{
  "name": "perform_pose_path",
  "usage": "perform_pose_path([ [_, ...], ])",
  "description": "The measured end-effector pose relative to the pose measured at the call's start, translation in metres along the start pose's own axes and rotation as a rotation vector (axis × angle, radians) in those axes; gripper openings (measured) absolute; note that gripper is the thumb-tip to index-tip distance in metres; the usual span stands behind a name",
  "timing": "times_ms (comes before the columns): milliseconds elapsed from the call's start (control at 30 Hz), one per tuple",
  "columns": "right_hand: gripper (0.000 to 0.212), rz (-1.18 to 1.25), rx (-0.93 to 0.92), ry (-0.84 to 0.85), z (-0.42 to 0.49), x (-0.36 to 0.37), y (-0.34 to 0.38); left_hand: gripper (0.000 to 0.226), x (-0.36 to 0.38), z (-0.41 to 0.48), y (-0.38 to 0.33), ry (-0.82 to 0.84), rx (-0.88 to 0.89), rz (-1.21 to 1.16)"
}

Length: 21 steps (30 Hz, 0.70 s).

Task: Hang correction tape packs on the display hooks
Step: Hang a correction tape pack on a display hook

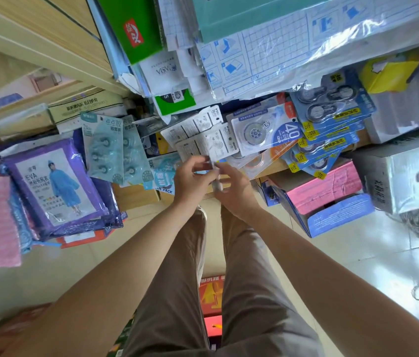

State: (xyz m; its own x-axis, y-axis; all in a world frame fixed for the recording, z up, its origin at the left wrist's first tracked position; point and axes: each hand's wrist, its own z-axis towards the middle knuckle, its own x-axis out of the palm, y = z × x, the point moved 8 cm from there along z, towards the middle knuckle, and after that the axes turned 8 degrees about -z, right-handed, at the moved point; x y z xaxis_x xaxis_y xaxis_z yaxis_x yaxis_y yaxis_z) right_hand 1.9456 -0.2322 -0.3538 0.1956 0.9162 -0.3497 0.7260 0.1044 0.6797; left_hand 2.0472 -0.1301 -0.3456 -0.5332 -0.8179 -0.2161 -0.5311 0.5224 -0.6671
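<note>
Two hands meet just below the white correction tape packs (203,140) hanging at centre. Left hand (193,182) pinches the lowest pack's bottom edge. Right hand (235,193) curls round a grey rod (216,185), mostly hidden between the palms; identity unclear.

One wide-angle head camera
It faces steeply down, close to the hanging correction tape packs (262,130), floor (344,253) beneath.

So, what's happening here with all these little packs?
A person stands at a crowded stationery display, both hands up at a bunch of white packs. The left hand pinches a pack's lower edge; the right hand curls round what looks like a thin metal hook beside it. Blue packs crowd the right.
</note>
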Motion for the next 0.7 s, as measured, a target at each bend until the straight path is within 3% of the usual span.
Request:
perform_pose_path([
  [67,0.035,0.023,0.053,-0.038,-0.002,-0.008,-0.003,0.028,0.006,0.001,-0.004,0.065,0.023,0.015],
  [133,0.032,0.008,0.086,-0.093,-0.003,-0.018,-0.012,0.024,0.006,0.005,-0.015,0.083,0.132,0.117],
  [267,0.027,-0.069,0.147,-0.220,-0.011,-0.043,-0.036,0.025,-0.004,0.019,-0.036,-0.040,0.550,0.513],
  [367,0.030,-0.021,0.195,-0.278,-0.020,-0.061,-0.053,0.054,0.012,0.035,-0.030,-0.003,0.696,0.961],
  [467,0.031,0.051,0.213,-0.310,-0.030,-0.072,-0.067,0.087,0.023,0.051,-0.014,0.036,0.620,1.267],
  [567,0.030,0.061,0.227,-0.324,-0.037,-0.079,-0.073,0.092,0.023,0.054,-0.011,0.016,0.608,1.326],
  [700,0.022,0.049,0.265,-0.327,-0.041,-0.083,-0.073,0.059,0.019,0.049,-0.021,0.081,0.740,1.201],
])
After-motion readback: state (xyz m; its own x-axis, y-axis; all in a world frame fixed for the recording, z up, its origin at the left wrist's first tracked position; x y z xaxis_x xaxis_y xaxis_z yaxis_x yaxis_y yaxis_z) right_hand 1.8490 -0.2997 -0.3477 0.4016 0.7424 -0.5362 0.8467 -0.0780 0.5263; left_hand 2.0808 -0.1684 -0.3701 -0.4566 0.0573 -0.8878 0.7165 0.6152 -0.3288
